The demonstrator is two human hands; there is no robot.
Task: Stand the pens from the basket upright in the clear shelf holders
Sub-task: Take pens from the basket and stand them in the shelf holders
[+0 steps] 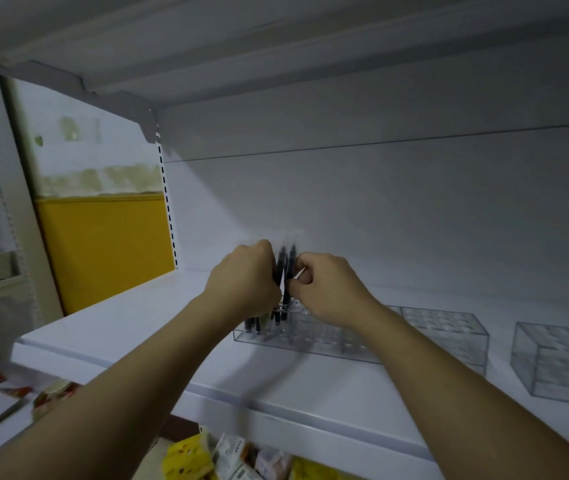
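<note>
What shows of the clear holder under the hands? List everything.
The clear holder looks like transparent plastic: a long, low box with rows of round holes on top. It lies flat on the white shelf. In its left end stand dark pens, gripped above by the left hand and the right hand. Its other holes look empty.

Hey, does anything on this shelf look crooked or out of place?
Only slightly: the dark pens gripped between the left hand and right hand lean at mixed angles in the leftmost clear holder, not standing straight. Nothing looks spilled or damaged.
</note>
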